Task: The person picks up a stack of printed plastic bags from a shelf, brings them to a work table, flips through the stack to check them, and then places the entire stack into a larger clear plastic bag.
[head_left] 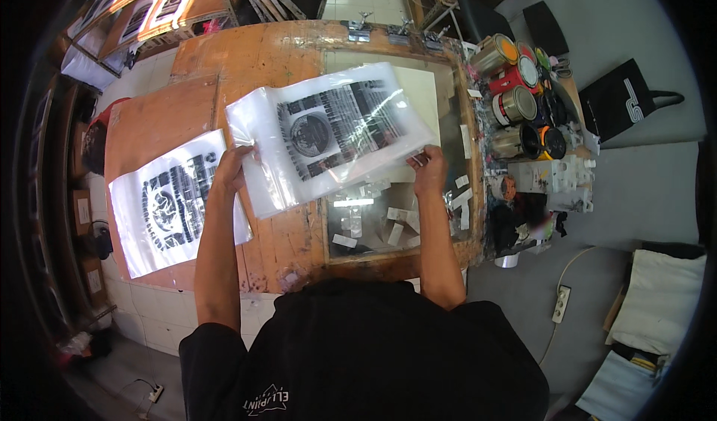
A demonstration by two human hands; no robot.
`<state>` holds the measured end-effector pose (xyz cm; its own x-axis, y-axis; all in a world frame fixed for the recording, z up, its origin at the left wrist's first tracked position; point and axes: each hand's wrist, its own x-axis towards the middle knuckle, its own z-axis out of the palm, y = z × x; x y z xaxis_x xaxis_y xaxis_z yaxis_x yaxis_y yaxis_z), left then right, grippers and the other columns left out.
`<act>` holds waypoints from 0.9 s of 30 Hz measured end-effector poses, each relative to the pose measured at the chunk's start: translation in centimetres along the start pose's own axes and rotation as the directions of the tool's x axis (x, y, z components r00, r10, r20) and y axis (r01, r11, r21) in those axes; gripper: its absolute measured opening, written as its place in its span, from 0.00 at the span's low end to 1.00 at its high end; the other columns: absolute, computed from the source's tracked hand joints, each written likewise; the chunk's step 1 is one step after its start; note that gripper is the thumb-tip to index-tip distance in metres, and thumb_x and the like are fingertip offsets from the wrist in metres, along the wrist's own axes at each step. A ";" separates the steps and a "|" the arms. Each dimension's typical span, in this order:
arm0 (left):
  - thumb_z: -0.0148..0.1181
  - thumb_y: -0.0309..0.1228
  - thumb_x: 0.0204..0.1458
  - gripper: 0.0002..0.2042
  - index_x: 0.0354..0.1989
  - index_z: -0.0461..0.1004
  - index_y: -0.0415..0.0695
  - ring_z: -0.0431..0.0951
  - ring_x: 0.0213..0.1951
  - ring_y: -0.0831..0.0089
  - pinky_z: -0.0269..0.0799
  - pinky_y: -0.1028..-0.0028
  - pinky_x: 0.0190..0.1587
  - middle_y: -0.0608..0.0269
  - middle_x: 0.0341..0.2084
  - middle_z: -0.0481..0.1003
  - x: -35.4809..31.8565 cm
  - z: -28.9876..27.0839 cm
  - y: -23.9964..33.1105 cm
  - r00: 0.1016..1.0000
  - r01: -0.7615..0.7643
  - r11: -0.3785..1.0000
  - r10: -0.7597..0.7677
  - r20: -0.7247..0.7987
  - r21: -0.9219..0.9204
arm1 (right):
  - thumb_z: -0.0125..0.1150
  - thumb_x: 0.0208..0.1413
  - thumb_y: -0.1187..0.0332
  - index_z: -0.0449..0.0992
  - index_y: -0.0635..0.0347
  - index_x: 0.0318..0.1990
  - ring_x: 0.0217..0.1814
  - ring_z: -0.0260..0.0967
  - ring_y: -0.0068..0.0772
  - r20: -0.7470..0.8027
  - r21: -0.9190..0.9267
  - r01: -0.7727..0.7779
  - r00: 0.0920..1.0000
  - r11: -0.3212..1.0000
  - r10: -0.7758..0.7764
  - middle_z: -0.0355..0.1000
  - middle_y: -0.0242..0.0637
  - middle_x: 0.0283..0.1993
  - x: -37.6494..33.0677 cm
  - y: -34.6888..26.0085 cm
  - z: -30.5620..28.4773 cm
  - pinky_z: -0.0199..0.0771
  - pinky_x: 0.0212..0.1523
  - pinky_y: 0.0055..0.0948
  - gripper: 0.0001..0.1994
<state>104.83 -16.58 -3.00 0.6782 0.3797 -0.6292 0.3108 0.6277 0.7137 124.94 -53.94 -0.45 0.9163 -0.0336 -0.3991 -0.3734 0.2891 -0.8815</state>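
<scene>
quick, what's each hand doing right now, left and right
Left hand: closed on the left edge of the printed plastic bag.
Right hand: grip closed on the same bag's right corner, above the glass panel.

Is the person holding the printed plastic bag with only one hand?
No, the left hand grips one edge of the printed plastic bag and the right hand grips the other.

This is a screen-printing workshop. To the right of the hands, open ink cans (515,104) stand crowded on a stained shelf. Beyond the hands, clamps (392,31) hold a frame on the worn wooden table (246,55). Printed frames (160,7) lean far to the left.
</scene>
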 end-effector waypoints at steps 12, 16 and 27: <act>0.53 0.23 0.55 0.08 0.43 0.69 0.39 0.75 0.27 0.72 0.77 0.71 0.33 0.63 0.27 0.72 -0.9 0.1 0.4 0.995 -0.078 0.995 0.082 0.065 -0.057 | 0.40 0.61 0.42 0.70 0.74 0.55 0.60 0.70 0.50 0.456 -0.008 -0.576 0.725 0.817 0.516 0.70 0.54 0.58 5.4 -3.4 1.1 0.70 0.60 0.50 0.36; 0.48 0.23 0.57 0.07 0.43 0.69 0.40 0.73 0.28 0.73 0.75 0.71 0.35 0.63 0.29 0.71 -0.7 0.2 0.4 0.996 -0.068 0.997 0.067 0.061 0.019 | 0.48 0.59 0.39 0.70 0.75 0.57 0.59 0.71 0.49 0.384 -0.547 -0.506 0.556 0.667 0.737 0.71 0.56 0.58 11.4 -4.7 3.2 0.71 0.59 0.48 0.39; 0.45 0.29 0.62 0.14 0.50 0.69 0.34 0.79 0.35 0.67 0.78 0.67 0.43 0.56 0.37 0.76 0.1 -0.1 -0.7 0.997 -0.076 0.996 0.076 -0.010 -0.039 | 0.63 0.50 0.58 0.77 0.58 0.49 0.33 0.77 0.48 0.854 -0.495 0.860 0.508 -0.126 0.112 0.76 0.48 0.28 -12.1 2.0 17.0 0.77 0.33 0.46 0.20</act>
<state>104.59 -16.93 -3.56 0.6933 0.4326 -0.5764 0.2322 0.6231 0.7469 115.54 -36.70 6.92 0.5478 0.8321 -0.0861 0.7628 -0.5391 -0.3572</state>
